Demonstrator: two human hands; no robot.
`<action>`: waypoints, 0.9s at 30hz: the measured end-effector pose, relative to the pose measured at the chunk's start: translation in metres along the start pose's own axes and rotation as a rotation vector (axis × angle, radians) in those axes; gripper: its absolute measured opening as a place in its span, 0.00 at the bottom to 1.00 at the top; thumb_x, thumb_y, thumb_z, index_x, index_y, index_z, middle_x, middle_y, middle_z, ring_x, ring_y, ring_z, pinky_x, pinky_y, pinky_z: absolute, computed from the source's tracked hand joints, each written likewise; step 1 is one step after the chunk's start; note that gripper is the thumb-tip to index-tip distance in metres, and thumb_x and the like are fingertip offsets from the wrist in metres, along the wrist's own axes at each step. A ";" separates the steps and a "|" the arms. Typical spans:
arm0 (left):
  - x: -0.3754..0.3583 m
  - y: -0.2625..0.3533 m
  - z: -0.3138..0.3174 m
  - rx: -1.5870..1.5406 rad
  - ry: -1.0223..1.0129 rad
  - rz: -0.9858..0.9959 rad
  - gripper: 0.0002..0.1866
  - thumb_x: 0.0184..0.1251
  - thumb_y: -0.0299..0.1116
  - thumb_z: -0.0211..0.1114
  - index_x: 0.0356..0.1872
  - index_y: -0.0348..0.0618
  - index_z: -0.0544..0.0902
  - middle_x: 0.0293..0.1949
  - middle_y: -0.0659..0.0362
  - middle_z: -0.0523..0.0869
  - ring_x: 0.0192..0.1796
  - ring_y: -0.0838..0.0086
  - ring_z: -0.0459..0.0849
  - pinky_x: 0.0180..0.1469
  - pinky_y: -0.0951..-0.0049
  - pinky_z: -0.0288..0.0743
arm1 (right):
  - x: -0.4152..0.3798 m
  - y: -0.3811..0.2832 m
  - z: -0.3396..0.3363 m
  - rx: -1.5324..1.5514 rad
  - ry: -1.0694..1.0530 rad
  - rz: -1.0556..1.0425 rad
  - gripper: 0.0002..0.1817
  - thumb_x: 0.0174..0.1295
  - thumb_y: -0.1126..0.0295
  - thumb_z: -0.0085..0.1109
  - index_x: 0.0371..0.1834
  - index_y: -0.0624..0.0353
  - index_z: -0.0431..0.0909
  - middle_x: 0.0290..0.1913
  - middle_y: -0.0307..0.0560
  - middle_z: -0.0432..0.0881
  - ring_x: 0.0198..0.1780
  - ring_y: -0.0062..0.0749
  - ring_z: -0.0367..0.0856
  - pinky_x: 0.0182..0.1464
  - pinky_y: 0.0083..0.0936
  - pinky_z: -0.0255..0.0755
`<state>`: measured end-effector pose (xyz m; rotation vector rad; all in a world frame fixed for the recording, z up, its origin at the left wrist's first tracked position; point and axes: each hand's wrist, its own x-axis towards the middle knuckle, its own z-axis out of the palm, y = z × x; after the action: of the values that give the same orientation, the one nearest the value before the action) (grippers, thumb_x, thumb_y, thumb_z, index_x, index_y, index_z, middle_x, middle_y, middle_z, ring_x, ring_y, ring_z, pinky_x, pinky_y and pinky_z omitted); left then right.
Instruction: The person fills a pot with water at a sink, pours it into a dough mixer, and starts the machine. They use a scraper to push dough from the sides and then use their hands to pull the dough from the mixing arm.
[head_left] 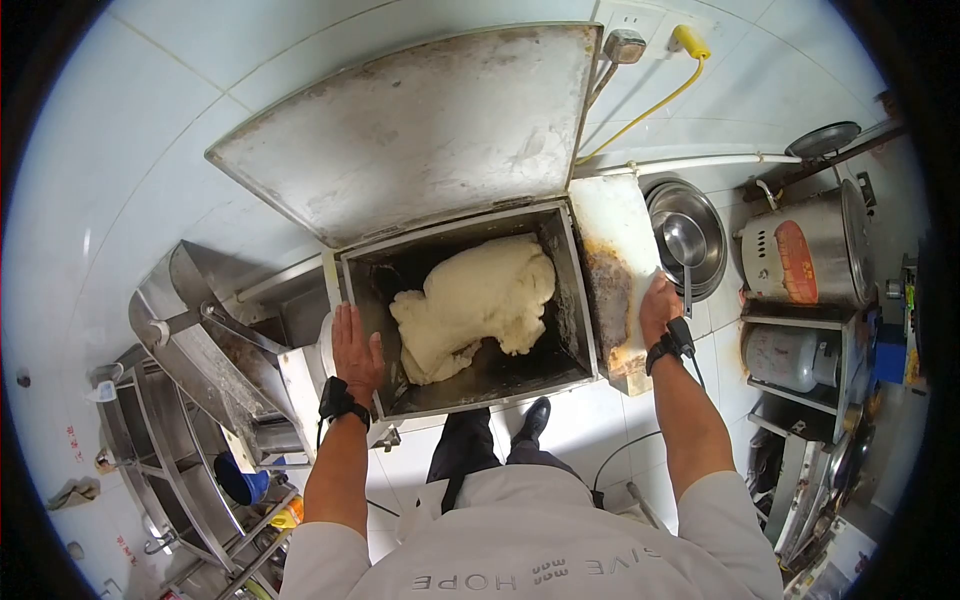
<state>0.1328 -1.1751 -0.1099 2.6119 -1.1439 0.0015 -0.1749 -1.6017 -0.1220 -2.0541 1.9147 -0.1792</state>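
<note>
A large lump of pale dough (480, 295) lies in the metal tub of a dough mixer (578, 300), whose lid (420, 130) is tilted up and back. My left hand (355, 355) rests on the tub's left rim, fingers stretched out and holding nothing. At the right edge of the rusty white machine housing (618, 220) is my right hand (657, 305), its fingers lying along the side and partly hidden; no held thing shows. Just beyond it, a ladle (685, 240) lies across stacked metal bowls (712, 215), its handle near my fingers.
On the left are a metal chute-like machine (190, 330) and a metal rack (190, 455) with a blue container (243, 482). A large steel pot (800, 250) stands at right above a gas cylinder (785, 357). A yellow cable (645, 120) hangs from the wall outlet.
</note>
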 end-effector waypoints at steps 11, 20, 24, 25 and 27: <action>0.002 0.003 -0.002 0.001 0.010 0.028 0.31 0.72 0.37 0.53 0.70 0.25 0.63 0.72 0.34 0.62 0.76 0.41 0.58 0.77 0.48 0.50 | -0.004 -0.004 -0.005 0.017 -0.013 0.030 0.32 0.75 0.46 0.33 0.53 0.61 0.81 0.46 0.70 0.84 0.50 0.68 0.82 0.53 0.54 0.74; 0.001 0.004 -0.003 0.005 -0.005 0.007 0.31 0.71 0.36 0.53 0.71 0.25 0.62 0.73 0.34 0.61 0.76 0.42 0.57 0.77 0.49 0.50 | -0.003 -0.003 -0.007 0.071 -0.025 -0.002 0.30 0.75 0.47 0.33 0.58 0.58 0.80 0.49 0.68 0.83 0.52 0.66 0.81 0.54 0.51 0.75; 0.001 0.002 -0.002 0.022 -0.011 0.015 0.32 0.72 0.36 0.52 0.71 0.26 0.62 0.73 0.34 0.61 0.76 0.42 0.57 0.77 0.49 0.49 | -0.003 -0.003 -0.006 0.056 -0.017 -0.001 0.32 0.75 0.47 0.32 0.54 0.61 0.81 0.47 0.66 0.84 0.50 0.63 0.82 0.54 0.52 0.75; 0.001 0.001 -0.001 0.022 -0.011 0.015 0.32 0.72 0.36 0.52 0.71 0.26 0.62 0.73 0.34 0.61 0.76 0.42 0.57 0.77 0.49 0.49 | -0.003 -0.003 -0.006 0.048 -0.003 -0.006 0.32 0.75 0.46 0.32 0.53 0.61 0.81 0.46 0.66 0.85 0.50 0.63 0.83 0.53 0.52 0.75; 0.000 0.002 -0.001 0.024 -0.010 0.009 0.32 0.73 0.37 0.52 0.71 0.26 0.62 0.73 0.35 0.60 0.76 0.42 0.57 0.77 0.49 0.49 | -0.003 -0.002 -0.004 0.039 0.009 -0.008 0.32 0.75 0.46 0.32 0.52 0.61 0.82 0.45 0.66 0.85 0.49 0.63 0.83 0.52 0.52 0.75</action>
<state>0.1319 -1.1760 -0.1089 2.6300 -1.1664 0.0039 -0.1749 -1.5997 -0.1171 -2.0391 1.8930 -0.2262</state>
